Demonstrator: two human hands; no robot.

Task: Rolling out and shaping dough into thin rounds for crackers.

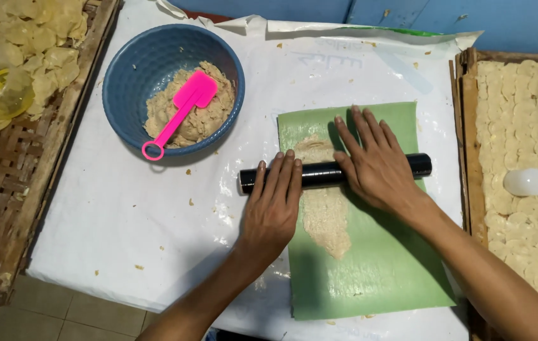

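Both hands lie flat, with fingers stretched out and not clenched, on a black roller (335,172) that rests across a green sheet (370,252) on the desk (124,208), which is covered with white plastic. The left hand (273,205) presses near the left end of the roller, and the right hand (376,165) presses to the right of the middle, its fingertips reaching past it onto the sheet. Under and below the roller there is a long strip of beige dough (324,218), already flat near the person and thicker above the roller. To roll well here, I think the palms should push with equal weight, so that the dough gets the same thickness on both sides. The roller should stay square to the strip, and the dough should not run over the edge of the sheet. The sheet can slide on the smooth plastic, so a slow, steady push seems safer. A blue bowl (127,76) with more dough and a pink spatula (184,107) stands at the upper left, well apart from the hands. Trays of thin pale rounds (528,126) stand on both sides.
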